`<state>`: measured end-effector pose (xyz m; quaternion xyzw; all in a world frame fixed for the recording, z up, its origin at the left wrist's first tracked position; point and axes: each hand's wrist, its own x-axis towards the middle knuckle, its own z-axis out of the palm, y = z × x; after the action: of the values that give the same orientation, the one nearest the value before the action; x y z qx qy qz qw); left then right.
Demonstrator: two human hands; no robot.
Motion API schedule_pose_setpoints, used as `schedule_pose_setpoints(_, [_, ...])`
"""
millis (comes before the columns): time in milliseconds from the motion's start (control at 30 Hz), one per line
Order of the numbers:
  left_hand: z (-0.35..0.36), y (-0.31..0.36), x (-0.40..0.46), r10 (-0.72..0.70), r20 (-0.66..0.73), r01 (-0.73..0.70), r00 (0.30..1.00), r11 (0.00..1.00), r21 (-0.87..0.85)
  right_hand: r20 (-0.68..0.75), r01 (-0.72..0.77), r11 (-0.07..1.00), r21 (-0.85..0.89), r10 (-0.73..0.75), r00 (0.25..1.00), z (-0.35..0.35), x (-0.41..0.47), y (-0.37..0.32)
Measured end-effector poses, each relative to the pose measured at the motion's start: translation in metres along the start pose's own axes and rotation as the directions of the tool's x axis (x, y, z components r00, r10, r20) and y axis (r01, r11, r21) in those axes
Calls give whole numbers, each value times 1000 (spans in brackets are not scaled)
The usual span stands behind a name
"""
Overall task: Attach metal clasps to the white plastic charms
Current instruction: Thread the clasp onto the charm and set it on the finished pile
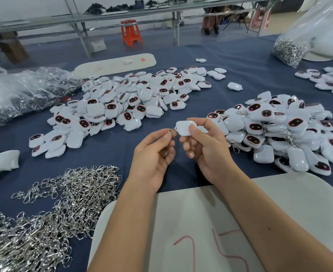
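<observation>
White charm point(184, 128) sits above the blue cloth point(110, 154) between the two hands, pinched by the right hand point(204, 148) with thumb on top. The left hand point(153, 152) pinches a small metal clasp ring point(172, 131) touching the charm's left edge. Loose clasps point(49, 209) lie at lower left; charm piles lie behind point(126, 101) and to the right point(283, 132)

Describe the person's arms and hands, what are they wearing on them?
Nothing is worn: both forearms are bare up to the frame edge, with no sleeves in view. The left hand and right hand have no gloves, rings, watch or bracelets. Fingernails are short and unpainted.
</observation>
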<state>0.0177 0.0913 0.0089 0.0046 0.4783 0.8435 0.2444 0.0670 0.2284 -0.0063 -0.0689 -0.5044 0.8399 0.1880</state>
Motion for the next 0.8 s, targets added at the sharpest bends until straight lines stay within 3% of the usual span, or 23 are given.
schedule_pose_setpoints(233, [1,2,0,-35,5,35,999,999,-41,24,16,999,-47,-15,1000,2,0,3])
schedule_pose_setpoints(300, [3,0,-1,25,-2,-25,1000,1000,6,7,18,999,-39,-18,1000,2,0,2])
schedule_pose_setpoints(433, [3,-6,-1,273,-74,-251,959,942,221,-7,5,999,-43,-5,1000,2,0,2])
schedule_pose_setpoints(500, [1,-7,0,394,-65,-344,917,860,376,-20,-2,999,-43,1,1000,2,1,2])
schedule_pose_setpoints(600, [-4,-5,3,550,40,-440,834,620,650,-39,-9,999,-44,8,999,1,1,2])
schedule_pose_setpoints(800, [-4,-4,0,604,204,-493,771,362,791,-75,-17,999,-45,13,997,1,2,3])
